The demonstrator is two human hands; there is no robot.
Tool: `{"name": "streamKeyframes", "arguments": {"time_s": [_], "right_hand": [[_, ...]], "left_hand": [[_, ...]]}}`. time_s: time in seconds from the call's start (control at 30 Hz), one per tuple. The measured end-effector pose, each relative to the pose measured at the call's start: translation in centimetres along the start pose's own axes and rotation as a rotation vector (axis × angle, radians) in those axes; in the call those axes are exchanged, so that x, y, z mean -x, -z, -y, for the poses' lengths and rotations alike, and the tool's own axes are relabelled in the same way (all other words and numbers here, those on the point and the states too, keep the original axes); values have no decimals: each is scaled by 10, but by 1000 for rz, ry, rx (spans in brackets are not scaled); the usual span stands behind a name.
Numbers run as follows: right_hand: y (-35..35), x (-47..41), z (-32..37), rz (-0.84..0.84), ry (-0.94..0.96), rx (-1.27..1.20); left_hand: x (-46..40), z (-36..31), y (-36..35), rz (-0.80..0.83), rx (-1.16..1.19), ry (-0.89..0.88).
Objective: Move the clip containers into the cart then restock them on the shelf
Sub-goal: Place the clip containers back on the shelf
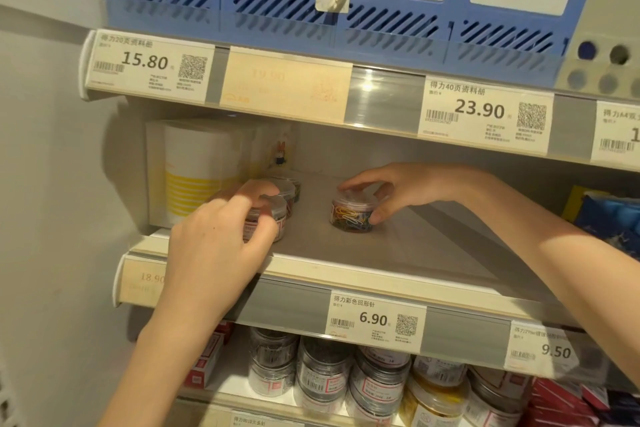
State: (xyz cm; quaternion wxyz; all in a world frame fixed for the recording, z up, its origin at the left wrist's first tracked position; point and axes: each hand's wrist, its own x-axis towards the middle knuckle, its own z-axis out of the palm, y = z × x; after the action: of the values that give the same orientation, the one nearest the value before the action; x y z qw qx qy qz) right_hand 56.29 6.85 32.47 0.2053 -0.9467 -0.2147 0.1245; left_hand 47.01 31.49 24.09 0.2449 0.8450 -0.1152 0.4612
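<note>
A small round clear-plastic container of mixed-colour paper clips (352, 215) stands upright on the pale middle shelf (398, 253), its transparent lid on and yellow, white, blue and red clips showing through the wall. The right hand (391, 189) reaches in from the right and curls over it — fingertips resting on the lid's far rim, thumb pressed against the near right side of the wall, so the container is gripped from above. To the left, well apart from it, a second clear round container with a red-and-white label (273, 218) stands near the shelf's front edge; the left hand (221, 236) covers most of it, fingers curled over the lid and thumb against the front of the wall, holding it. Just behind that one, two more clear lidded clip containers (289, 188) sit in a short row running toward the back, the nearest touching or nearly touching the held container. Left of them stands a white box with yellow stripes (194, 170). The shelf's front rail carries a white price tag reading 6.90 (377, 319), and the shelf below holds stacked clear jars of silver and gold clips (322, 374).
</note>
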Motion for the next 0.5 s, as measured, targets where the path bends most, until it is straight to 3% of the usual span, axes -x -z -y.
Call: {"name": "streamKeyframes", "arguments": {"time_s": [0.13, 0.27, 0.37, 0.5], "right_hand": [[-3, -5, -1, -8, 34, -32], [1, -13, 1, -148, 66, 30], [7, -23, 8, -281, 102, -88], [6, -47, 26, -317, 104, -164]], "left_hand": [[0, 1, -1, -44, 11, -27], [-1, 3, -2, 18, 56, 35], [0, 2, -1, -1, 91, 44], [-1, 3, -3, -6, 101, 48]]}}
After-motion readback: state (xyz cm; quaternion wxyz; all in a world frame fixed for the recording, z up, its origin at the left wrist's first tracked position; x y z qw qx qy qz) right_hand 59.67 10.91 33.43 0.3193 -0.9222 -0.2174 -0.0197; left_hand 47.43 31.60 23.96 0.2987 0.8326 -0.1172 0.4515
